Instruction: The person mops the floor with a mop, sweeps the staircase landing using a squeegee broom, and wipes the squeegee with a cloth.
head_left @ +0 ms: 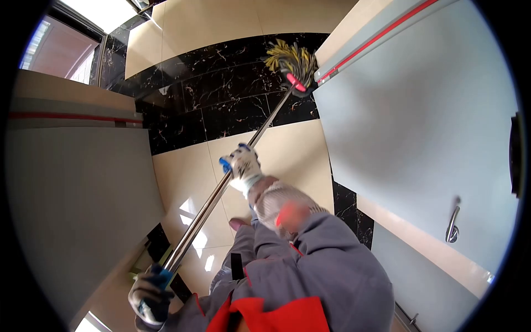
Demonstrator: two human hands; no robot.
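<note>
A mop with a long metal handle (202, 219) runs diagonally from the lower left to the upper middle. Its yellow and grey strands (290, 60) lie on the black marbled floor beside the right-hand door, below a pink clamp (296, 82). My right hand (243, 164), in a white and blue glove, is closed round the middle of the handle. At the lower left, my left hand (149, 296), also gloved, grips the blue end of the handle. Its fingers are partly blurred.
A large grey door (420, 116) with a metal lever handle (453, 224) stands on the right. On the left is a grey panel (83, 188) with a red strip above. Shiny beige tiles (290, 152) border the black marble band (227, 119). A doorway (63, 52) shows at the upper left.
</note>
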